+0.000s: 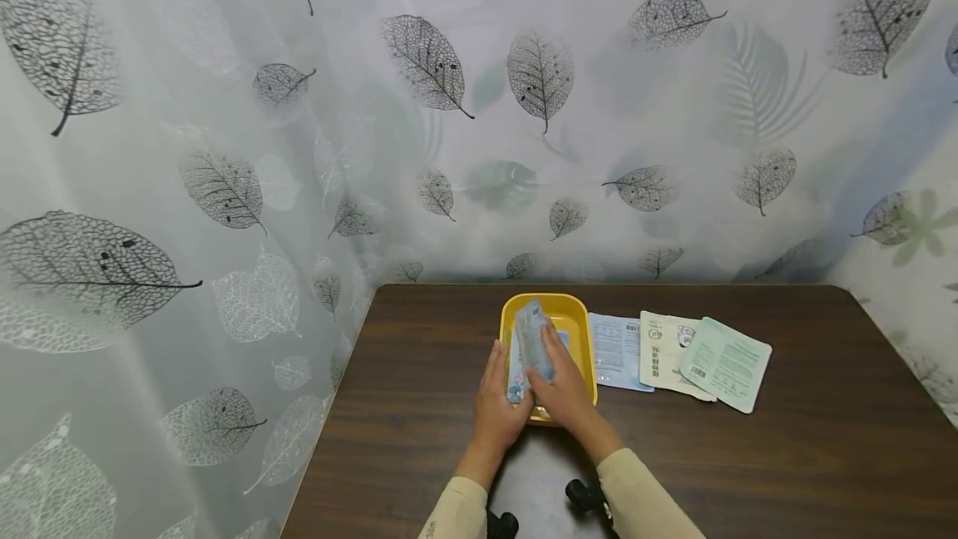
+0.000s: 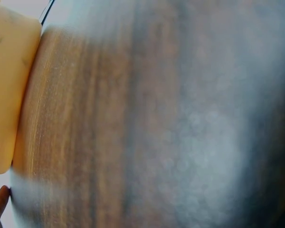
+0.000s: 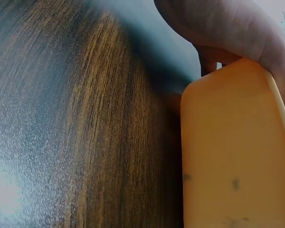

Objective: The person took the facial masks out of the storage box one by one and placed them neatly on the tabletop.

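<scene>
Over the yellow tray point(image 1: 590, 368), my right hand point(image 1: 566, 389) pinches a grey-blue flat sachet point(image 1: 532, 339), thumb in front and fingers along its right edge. My left hand point(image 1: 496, 410) holds the lower left side of a pale blue sachet point(image 1: 515, 368) with a floral print, which the grey-blue one partly covers. A further blue piece point(image 1: 563, 338) shows in the tray behind the right fingers. In the right wrist view, the right hand point(image 3: 232, 31) is over the tray's rim point(image 3: 270, 90). Only fingertips point(image 2: 0, 202) of a hand show in the left wrist view.
Right of the tray, a light blue sachet point(image 1: 617, 352), a cream sachet point(image 1: 662, 352) and a pale green sachet point(image 1: 729, 364) overlap in a row on the brown wooden table point(image 1: 419, 356). Behind the table hangs a leaf-patterned curtain point(image 1: 479, 148).
</scene>
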The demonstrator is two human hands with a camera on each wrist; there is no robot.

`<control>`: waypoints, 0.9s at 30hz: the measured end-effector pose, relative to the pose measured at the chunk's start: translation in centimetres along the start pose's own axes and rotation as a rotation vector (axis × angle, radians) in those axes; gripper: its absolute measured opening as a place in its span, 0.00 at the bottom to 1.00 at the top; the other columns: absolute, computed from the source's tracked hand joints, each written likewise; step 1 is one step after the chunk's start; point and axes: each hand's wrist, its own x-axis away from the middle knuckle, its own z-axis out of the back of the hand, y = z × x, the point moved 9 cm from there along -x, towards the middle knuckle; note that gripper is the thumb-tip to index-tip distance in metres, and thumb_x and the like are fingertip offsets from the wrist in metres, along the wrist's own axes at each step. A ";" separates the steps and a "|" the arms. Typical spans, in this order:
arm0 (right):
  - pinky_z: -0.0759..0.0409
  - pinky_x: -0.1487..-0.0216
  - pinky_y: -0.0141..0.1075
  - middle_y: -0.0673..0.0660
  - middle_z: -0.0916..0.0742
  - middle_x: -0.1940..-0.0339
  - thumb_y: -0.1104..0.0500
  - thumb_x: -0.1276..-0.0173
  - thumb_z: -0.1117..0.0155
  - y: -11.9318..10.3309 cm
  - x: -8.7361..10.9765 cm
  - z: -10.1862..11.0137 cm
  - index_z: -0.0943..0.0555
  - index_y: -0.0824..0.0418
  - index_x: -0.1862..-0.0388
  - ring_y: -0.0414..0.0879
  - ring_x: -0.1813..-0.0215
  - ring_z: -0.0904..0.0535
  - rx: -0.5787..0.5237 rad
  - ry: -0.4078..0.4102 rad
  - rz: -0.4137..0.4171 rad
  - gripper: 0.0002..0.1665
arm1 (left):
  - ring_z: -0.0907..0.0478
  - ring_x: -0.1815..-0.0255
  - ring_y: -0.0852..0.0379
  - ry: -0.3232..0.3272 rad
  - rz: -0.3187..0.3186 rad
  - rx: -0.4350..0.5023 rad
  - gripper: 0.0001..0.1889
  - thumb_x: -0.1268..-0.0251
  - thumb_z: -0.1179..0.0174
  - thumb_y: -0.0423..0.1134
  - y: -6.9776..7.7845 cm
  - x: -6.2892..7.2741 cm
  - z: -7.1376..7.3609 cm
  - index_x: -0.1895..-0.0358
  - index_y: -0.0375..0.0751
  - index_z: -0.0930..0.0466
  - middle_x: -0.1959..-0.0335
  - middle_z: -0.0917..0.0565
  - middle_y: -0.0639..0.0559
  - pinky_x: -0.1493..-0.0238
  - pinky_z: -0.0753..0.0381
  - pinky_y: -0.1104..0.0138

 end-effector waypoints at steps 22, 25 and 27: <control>0.45 0.17 0.44 0.58 0.38 0.15 0.62 0.28 0.40 -1.5 1.0 6.7 0.41 0.60 0.18 0.59 0.16 0.44 -0.080 0.249 0.004 0.42 | 0.34 0.22 0.43 -0.045 0.062 0.016 0.43 0.44 0.34 0.47 -0.8 0.2 -0.5 0.24 0.35 0.36 0.19 0.38 0.42 0.28 0.28 0.46; 0.47 0.23 0.21 0.56 0.37 0.16 0.64 0.27 0.40 -0.5 1.5 8.4 0.38 0.59 0.19 0.56 0.16 0.43 -0.125 0.333 -0.021 0.39 | 0.33 0.22 0.43 -0.046 0.063 0.012 0.43 0.44 0.33 0.46 -0.6 0.2 -0.4 0.24 0.35 0.36 0.19 0.38 0.41 0.29 0.28 0.46; 0.47 0.29 0.13 0.57 0.34 0.17 0.65 0.27 0.41 0.5 2.0 9.7 0.35 0.60 0.21 0.56 0.17 0.40 -0.159 0.412 -0.047 0.37 | 0.34 0.22 0.43 -0.050 0.067 0.015 0.43 0.44 0.33 0.46 -0.6 0.2 -0.4 0.24 0.35 0.36 0.19 0.38 0.42 0.29 0.28 0.46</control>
